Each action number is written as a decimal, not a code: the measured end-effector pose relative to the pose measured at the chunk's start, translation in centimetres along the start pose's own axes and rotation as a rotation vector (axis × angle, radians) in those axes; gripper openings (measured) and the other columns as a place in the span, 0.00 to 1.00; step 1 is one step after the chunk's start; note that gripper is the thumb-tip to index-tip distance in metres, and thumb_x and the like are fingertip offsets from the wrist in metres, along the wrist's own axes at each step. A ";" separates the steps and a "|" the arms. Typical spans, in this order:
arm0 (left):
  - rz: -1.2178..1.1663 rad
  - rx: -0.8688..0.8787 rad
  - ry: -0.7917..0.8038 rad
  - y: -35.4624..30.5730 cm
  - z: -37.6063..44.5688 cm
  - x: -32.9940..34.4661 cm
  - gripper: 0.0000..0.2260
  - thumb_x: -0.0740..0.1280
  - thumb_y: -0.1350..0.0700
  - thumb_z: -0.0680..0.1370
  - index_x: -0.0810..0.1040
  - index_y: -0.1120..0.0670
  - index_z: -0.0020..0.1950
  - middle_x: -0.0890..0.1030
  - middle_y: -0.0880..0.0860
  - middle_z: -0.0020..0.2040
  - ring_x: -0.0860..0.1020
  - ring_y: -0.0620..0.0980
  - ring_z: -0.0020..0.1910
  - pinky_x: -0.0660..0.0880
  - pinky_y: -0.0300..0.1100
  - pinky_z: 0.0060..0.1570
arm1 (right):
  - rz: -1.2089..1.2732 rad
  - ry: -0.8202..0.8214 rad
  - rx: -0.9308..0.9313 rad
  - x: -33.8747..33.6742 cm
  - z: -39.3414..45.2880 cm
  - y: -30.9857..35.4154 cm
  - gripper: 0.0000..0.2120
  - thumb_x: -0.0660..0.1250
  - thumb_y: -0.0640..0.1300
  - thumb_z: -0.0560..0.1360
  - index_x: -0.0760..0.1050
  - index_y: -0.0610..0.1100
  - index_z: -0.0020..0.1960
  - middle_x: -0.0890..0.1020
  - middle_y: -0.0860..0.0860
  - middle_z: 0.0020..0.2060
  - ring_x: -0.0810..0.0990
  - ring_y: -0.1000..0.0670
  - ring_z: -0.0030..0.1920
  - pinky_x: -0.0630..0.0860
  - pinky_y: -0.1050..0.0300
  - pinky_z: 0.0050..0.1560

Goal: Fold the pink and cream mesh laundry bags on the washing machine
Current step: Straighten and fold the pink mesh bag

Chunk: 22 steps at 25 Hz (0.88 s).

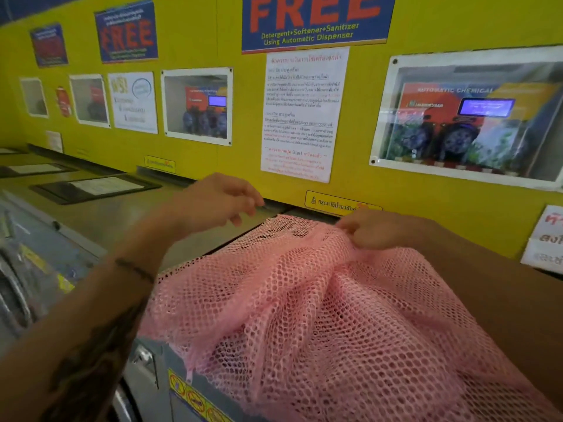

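Note:
A pink mesh laundry bag [304, 300] lies spread and rumpled over the top of a washing machine [195, 251], its near part hanging over the machine's front edge. My right hand [374, 228] pinches the bag's far edge near the wall, fingers closed on the mesh. My left hand [219, 202] hovers just left of the bag's far corner, above the machine top, fingers loosely apart and holding nothing. No cream bag is in view.
A yellow wall [237, 166] with posters and framed dispenser windows rises right behind the machine. More machine tops [91, 187] with black-framed notices run off to the left. The grey front panel [146, 379] with warning stickers drops below the bag.

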<state>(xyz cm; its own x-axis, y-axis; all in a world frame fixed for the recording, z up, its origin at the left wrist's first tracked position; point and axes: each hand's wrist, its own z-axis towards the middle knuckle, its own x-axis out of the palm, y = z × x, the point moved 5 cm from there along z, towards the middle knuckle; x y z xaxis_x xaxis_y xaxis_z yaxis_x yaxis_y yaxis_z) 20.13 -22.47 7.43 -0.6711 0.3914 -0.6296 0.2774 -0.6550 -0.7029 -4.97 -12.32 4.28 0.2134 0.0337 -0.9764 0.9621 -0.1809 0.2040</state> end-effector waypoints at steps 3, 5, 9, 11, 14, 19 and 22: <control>0.340 -0.043 0.115 1.7 1.2 5.2 0.14 0.61 0.42 0.77 0.81 0.46 0.56 0.82 0.49 0.59 0.78 0.48 0.54 0.72 0.46 0.55 | -0.174 0.211 -0.055 1.1 -2.6 2.7 0.18 0.57 0.39 0.75 0.80 0.48 0.59 0.82 0.52 0.53 0.79 0.52 0.52 0.77 0.49 0.55; 0.388 -0.088 0.226 2.5 1.6 7.7 0.23 0.58 0.35 0.75 0.80 0.49 0.59 0.80 0.52 0.60 0.77 0.52 0.59 0.71 0.48 0.60 | -0.207 0.333 -0.040 0.7 -4.8 3.1 0.19 0.57 0.44 0.71 0.81 0.53 0.57 0.83 0.59 0.48 0.80 0.58 0.49 0.78 0.56 0.48; 0.434 -0.027 0.285 2.3 2.7 9.8 0.24 0.68 0.41 0.72 0.77 0.49 0.66 0.78 0.49 0.66 0.76 0.49 0.61 0.70 0.43 0.61 | -0.123 -0.010 0.057 -1.9 -4.6 1.1 0.22 0.56 0.35 0.75 0.80 0.53 0.61 0.78 0.55 0.55 0.78 0.51 0.52 0.76 0.54 0.48; 0.358 0.076 0.210 1.5 3.1 10.2 0.16 0.70 0.53 0.71 0.80 0.46 0.58 0.81 0.44 0.53 0.77 0.43 0.50 0.72 0.36 0.49 | -0.132 -0.133 0.059 -1.4 -2.7 0.4 0.20 0.58 0.37 0.78 0.75 0.50 0.67 0.76 0.50 0.64 0.74 0.49 0.60 0.70 0.57 0.54; 0.133 0.193 0.037 0.4 3.2 8.9 0.18 0.66 0.67 0.71 0.77 0.43 0.47 0.78 0.44 0.47 0.76 0.46 0.47 0.69 0.35 0.42 | -0.091 0.022 0.038 1.4 0.1 0.0 0.15 0.62 0.41 0.78 0.79 0.47 0.62 0.80 0.50 0.62 0.75 0.48 0.61 0.72 0.54 0.59; 0.101 0.193 -0.134 0.4 3.2 4.8 0.16 0.64 0.68 0.72 0.75 0.45 0.41 0.78 0.48 0.45 0.75 0.50 0.42 0.68 0.41 0.35 | 0.065 -0.490 0.112 -3.1 1.5 -1.7 0.07 0.65 0.36 0.70 0.74 0.47 0.40 0.80 0.48 0.39 0.78 0.44 0.42 0.73 0.50 0.37; 0.205 -0.009 0.038 1.4 3.1 2.8 0.03 0.69 0.52 0.73 0.75 0.45 0.44 0.78 0.47 0.44 0.76 0.50 0.42 0.69 0.42 0.36 | -0.020 -0.653 0.075 -4.8 1.4 -1.1 0.09 0.67 0.38 0.67 0.70 0.49 0.42 0.78 0.50 0.38 0.76 0.44 0.40 0.69 0.50 0.34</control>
<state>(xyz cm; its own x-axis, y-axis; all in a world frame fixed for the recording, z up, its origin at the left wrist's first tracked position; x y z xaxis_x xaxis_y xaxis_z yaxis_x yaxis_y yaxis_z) 16.46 -24.30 5.67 -0.5735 0.2747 -0.7717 0.4117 -0.7178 -0.5615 -7.32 -13.64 8.67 0.0260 -0.5615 -0.8271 0.9454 -0.2551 0.2029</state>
